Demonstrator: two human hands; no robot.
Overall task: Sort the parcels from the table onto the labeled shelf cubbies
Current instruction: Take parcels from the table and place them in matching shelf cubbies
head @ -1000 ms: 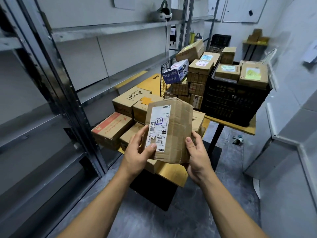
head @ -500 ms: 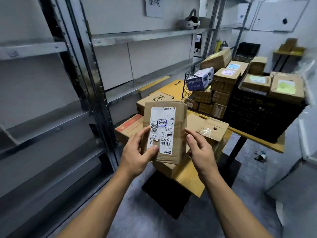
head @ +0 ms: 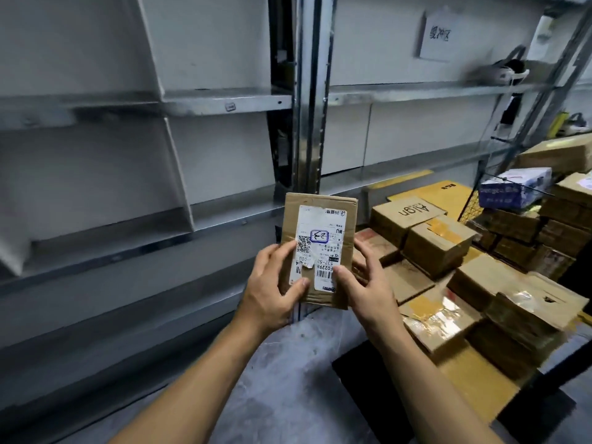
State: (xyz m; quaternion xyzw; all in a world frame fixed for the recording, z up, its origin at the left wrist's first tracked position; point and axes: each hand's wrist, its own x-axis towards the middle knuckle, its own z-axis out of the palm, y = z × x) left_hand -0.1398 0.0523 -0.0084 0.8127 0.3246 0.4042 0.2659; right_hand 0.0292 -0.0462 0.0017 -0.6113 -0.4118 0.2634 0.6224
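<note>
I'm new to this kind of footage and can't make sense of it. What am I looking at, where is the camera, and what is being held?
There is no machine here. A person wears a wide-angle camera on the head, so you look forward and down along their own arms. The left hand and right hand together hold one small cardboard parcel upright, with its white label facing the camera. To the right, a yellow table carries many more cardboard boxes, one of them printed "Align". On the left stands a grey metal shelf, where the parcels are to be sorted.
</note>
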